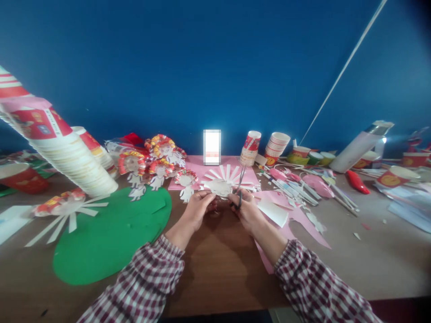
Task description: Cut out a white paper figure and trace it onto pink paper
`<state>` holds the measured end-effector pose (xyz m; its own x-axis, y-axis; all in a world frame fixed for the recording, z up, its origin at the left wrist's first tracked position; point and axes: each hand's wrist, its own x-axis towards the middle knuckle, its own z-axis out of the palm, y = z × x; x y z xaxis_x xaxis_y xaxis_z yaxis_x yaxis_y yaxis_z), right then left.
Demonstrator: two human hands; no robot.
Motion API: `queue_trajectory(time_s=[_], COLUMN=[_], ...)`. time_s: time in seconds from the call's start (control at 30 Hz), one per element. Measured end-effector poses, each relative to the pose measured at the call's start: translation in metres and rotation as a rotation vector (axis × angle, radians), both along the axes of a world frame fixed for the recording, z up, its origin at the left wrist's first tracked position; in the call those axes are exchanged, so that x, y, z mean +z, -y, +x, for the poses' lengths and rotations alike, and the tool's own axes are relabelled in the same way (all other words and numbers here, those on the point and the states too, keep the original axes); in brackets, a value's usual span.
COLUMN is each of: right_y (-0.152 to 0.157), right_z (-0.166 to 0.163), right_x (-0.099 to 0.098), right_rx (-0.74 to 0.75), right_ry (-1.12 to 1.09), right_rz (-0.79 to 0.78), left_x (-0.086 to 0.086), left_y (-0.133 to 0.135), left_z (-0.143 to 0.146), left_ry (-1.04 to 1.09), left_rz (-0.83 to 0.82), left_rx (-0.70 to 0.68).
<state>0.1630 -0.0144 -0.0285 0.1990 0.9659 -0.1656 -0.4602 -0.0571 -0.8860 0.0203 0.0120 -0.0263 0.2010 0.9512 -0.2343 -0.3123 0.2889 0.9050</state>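
"Reaching forward over the brown surface (218,269), two arms in checked sleeves (134,282) come nearest to us. What lies beside them?"

"On the left side there is a big green sheet (107,242), rounded in its outline, flat on the surface."

"And how are the fingers?"

"The left hand (198,207) has its thumb and forefinger pinched on the edge of a small pale paper cut-out (218,187). The right hand (248,210) has its fingers bent around the dark handles of the scissors (239,200), and the blades point away from the body."

"Where exactly is this cut-out?"

"It is between the two hands, in front of the person. Whether the blades touch it, I cannot tell."

"What do you see just behind?"

"White strips (222,174) spread like a fan above a pink sheet (195,162). To the left are paper figures (160,172) with red and yellow rings, close together."

"And farther?"

"Two cup stacks (278,144), near the blue wall (215,67)."
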Motion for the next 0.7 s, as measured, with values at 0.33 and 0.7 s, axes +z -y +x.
queue_trajectory(time_s=[0.33,0.7], right_y=[0.0007,0.0028], right_z=[0.0004,-0.0023], right_x=[0.0011,-0.0014], right_rx=[-0.016,0.068], right_ry=[0.058,0.136], right_rz=[0.02,0.073], left_x=[0.0034,0.0053], left_y=[-0.0046,-0.0033], left_z=[-0.0051,-0.0037], left_ry=[0.132,0.121], left_rz=[0.003,-0.013], left_rx=[0.103,0.107])
